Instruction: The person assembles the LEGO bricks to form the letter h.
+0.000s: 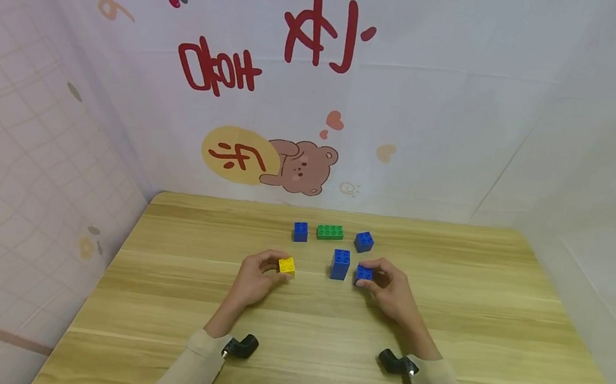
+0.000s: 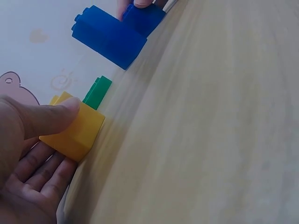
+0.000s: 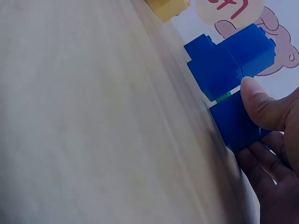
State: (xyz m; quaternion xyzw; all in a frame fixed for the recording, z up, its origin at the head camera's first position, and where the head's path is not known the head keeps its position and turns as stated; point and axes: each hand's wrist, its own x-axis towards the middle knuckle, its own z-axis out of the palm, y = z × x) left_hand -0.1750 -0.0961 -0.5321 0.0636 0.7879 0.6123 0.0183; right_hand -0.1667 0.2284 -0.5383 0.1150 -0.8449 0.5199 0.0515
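Observation:
My left hand (image 1: 253,279) pinches a yellow toy brick (image 1: 286,267) between thumb and fingers; in the left wrist view the thumb lies across the yellow brick (image 2: 79,130). On the other side, my right hand (image 1: 395,292) pinches a blue brick (image 1: 364,274). The right wrist view shows this blue brick (image 3: 234,122) at the tabletop, the thumb on its near side. Between the hands stands an upright blue stack (image 1: 340,265), two bricks high in the wrist views, just left of the right hand's brick. The right fingers are partly hidden behind that brick.
Behind the stack lie a blue brick (image 1: 300,232), a flat green brick (image 1: 330,232) and another blue brick (image 1: 364,242) in a loose row. The wooden table (image 1: 288,367) ends at a white printed cloth wall (image 1: 434,137), with further cloth at both sides.

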